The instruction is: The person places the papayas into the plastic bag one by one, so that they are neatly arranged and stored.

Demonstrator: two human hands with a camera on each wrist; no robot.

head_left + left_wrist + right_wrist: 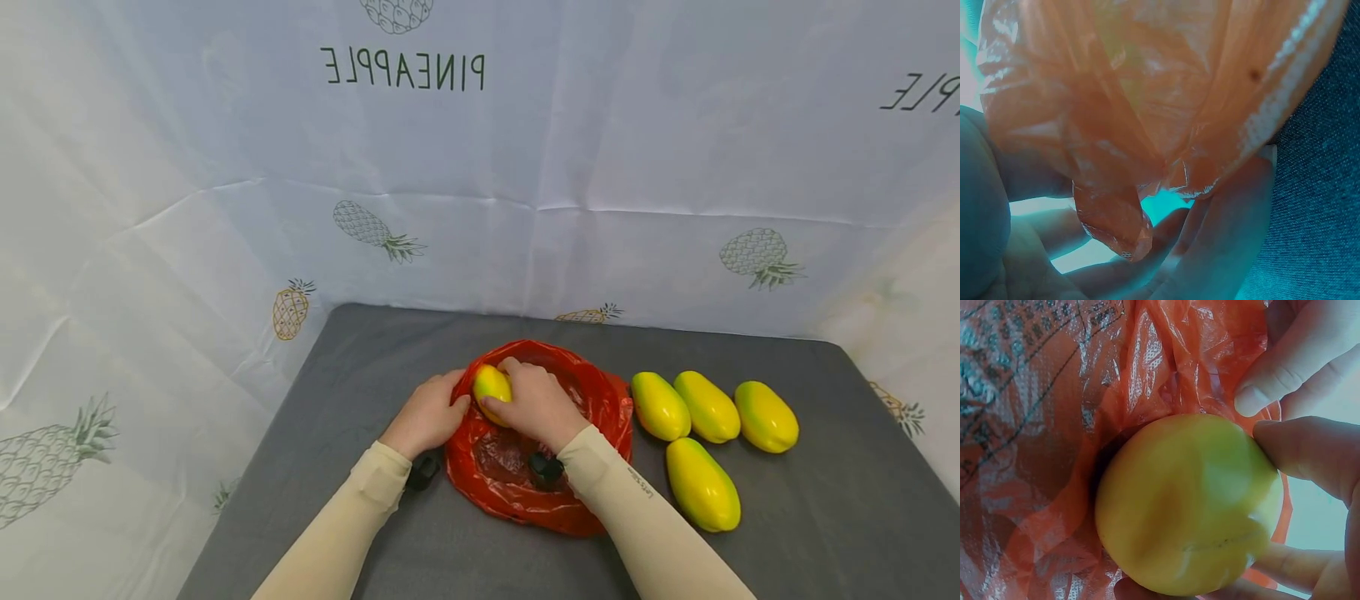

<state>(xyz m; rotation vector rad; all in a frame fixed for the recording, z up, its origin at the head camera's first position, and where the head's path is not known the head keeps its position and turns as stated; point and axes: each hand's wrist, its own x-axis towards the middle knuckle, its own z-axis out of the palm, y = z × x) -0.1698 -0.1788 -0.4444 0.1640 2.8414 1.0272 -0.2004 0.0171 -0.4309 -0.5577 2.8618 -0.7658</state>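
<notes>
I log one bag (617, 417), edge pinched by my left grip (427, 417), presumably to keep it spread; one fruit (491, 386), clasped by my right grip (542, 406) inside it; four others (702, 485), tabletop (810, 517), right.

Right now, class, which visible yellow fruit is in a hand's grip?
In the head view, the fruit at the left side of the red bag, held by the right hand; the other four lie on the table, right of the bag.

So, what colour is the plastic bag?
Red: the plastic bag shows its colour best in the head view.
</notes>
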